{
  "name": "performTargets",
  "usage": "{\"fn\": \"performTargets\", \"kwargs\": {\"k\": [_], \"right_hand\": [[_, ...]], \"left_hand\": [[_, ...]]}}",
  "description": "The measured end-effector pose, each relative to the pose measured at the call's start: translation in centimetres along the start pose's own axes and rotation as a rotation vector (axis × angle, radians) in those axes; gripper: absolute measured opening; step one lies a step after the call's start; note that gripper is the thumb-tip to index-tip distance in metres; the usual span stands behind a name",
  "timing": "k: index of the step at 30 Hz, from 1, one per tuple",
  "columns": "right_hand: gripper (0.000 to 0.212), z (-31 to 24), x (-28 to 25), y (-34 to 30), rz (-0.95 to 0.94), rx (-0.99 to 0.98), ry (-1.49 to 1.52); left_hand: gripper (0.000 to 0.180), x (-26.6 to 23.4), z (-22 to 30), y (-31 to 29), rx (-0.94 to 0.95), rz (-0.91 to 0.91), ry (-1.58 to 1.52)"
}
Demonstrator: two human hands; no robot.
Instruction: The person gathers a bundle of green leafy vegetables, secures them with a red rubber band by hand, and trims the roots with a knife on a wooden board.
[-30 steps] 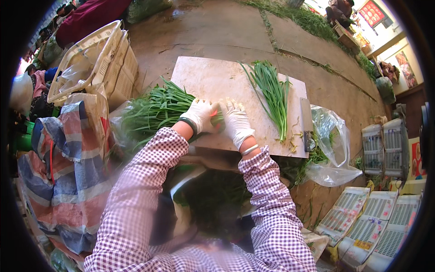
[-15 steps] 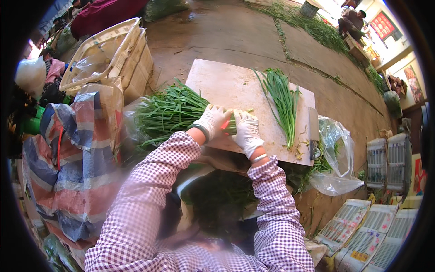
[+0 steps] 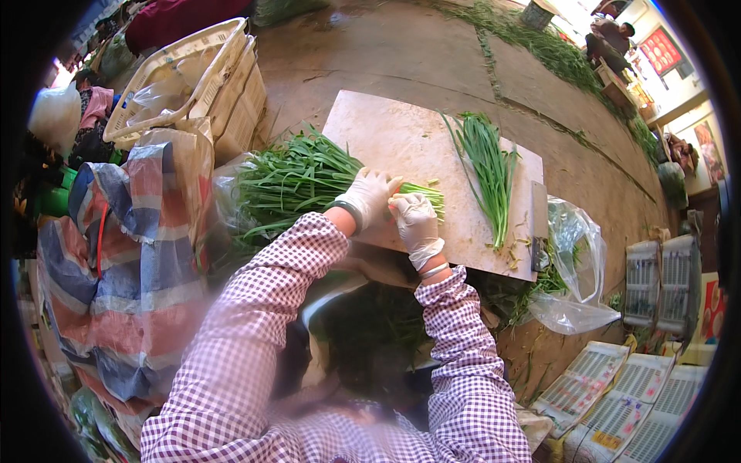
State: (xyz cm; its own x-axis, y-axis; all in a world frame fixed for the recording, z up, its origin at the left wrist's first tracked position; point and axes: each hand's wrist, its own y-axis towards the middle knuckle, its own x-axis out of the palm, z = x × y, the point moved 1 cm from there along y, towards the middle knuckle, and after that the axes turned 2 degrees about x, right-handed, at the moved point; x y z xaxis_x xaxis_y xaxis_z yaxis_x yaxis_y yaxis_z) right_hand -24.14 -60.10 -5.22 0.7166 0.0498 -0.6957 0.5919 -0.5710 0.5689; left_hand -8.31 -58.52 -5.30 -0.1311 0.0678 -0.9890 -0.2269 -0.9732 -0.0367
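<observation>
A large bunch of long, flat green leaves that look like garlic chives (image 3: pixel 289 177) lies across the left side of the pale board (image 3: pixel 386 123). My gloved left hand (image 3: pixel 368 197) is closed around it near the pale stems (image 3: pixel 424 196), whose cut ends point right. Right beside it, my gloved right hand (image 3: pixel 417 221) is closed in a pinch against the near side of the stems. What its fingers hold is hidden. A smaller chive bunch (image 3: pixel 488 174) rests on the right part of the board, away from both hands.
A flat metal blade (image 3: pixel 539 212) stands at the board's right edge, beside a clear plastic bag (image 3: pixel 575 262). Cream plastic crates (image 3: pixel 231 108) and a striped woven sack (image 3: pixel 131 285) stand on the left. White slatted crates (image 3: pixel 617 393) lie lower right. A person (image 3: pixel 610 42) sits far right.
My right hand has turned from lying over the stems to a closed pinch nearer me, baring the pale stem ends. A red patch between the hands is now out of sight. The view has shifted slightly.
</observation>
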Motion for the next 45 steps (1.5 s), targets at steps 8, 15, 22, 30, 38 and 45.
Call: {"fn": "performTargets", "kwargs": {"k": [8, 15, 22, 30, 38, 45], "right_hand": [[0.013, -2.0, -1.0, 1.5, -0.005, 0.265, 0.198], [0.015, -1.7, -1.7, 1.9, -0.066, 0.491, 0.402], [0.018, 0.2, -0.2, 1.0, -0.100, 0.495, 0.240], [0.019, 0.0, -0.3, 1.3, -0.079, 0.479, 0.206], [0.021, 0.9, -1.1, 3.7, -0.066, 0.404, 0.153], [0.025, 10.6, 1.8, 8.1, -0.125, 0.682, 0.217]], "left_hand": [[0.078, -0.2, -0.6, -1.5, 0.057, 0.253, 0.020], [0.051, 0.3, 1.6, -4.6, 0.091, 0.580, -0.073], [0.028, 0.8, 2.6, -5.4, 0.063, 0.678, -0.086], [0.008, 0.9, 2.5, -5.6, 0.133, 0.692, -0.229], [0.008, -1.8, 0.0, -1.5, 0.205, 0.759, -0.302], [0.008, -3.6, -5.1, 9.9, 0.047, 0.208, -0.657]]}}
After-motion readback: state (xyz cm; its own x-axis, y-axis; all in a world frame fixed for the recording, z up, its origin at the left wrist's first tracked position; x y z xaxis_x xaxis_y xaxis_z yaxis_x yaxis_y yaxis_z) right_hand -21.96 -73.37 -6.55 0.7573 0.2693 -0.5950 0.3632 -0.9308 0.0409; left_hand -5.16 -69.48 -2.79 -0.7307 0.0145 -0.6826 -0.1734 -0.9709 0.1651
